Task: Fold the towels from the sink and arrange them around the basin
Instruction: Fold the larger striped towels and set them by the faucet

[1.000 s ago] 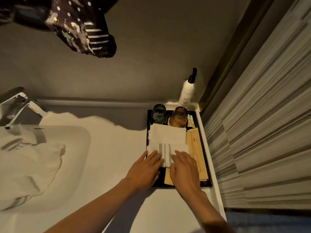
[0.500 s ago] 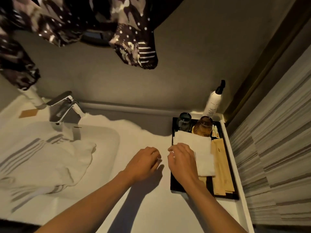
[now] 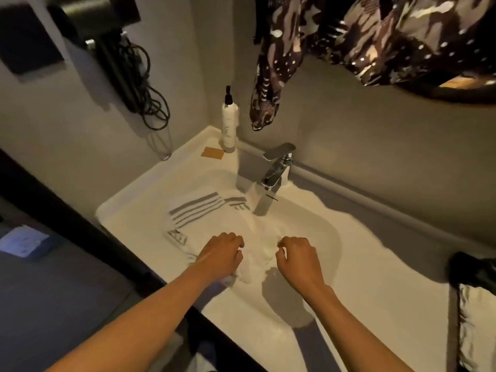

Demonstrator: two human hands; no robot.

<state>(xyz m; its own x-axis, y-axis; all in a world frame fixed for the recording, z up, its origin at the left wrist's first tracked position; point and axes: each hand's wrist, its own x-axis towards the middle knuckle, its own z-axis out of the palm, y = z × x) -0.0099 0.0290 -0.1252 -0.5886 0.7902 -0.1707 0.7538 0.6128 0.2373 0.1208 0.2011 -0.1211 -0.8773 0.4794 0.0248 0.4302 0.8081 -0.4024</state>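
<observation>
The towel [image 3: 214, 216] is a big white one with grey stripes, and it lies crumpled in the sink [image 3: 324, 232], under the tap [image 3: 276, 170]. We think it is soft and floppy, and light if dry. It will sag and bend when we lift it, so it is best to take it by an edge or two corners, one in each hand, and let it hang flat.

Our left hand [image 3: 220, 255] is on the near part of the towel, at about 6 o'clock from the stripes. Its fingers are curled in, and it may be pinching the cloth, but the bright white makes that hard to tell.

Our right hand [image 3: 298, 260] is at 3 o'clock from the left one, near it, over the near edge of the sink. Its fingers are curled too, half closed, and it looks like it has nothing in it.
</observation>
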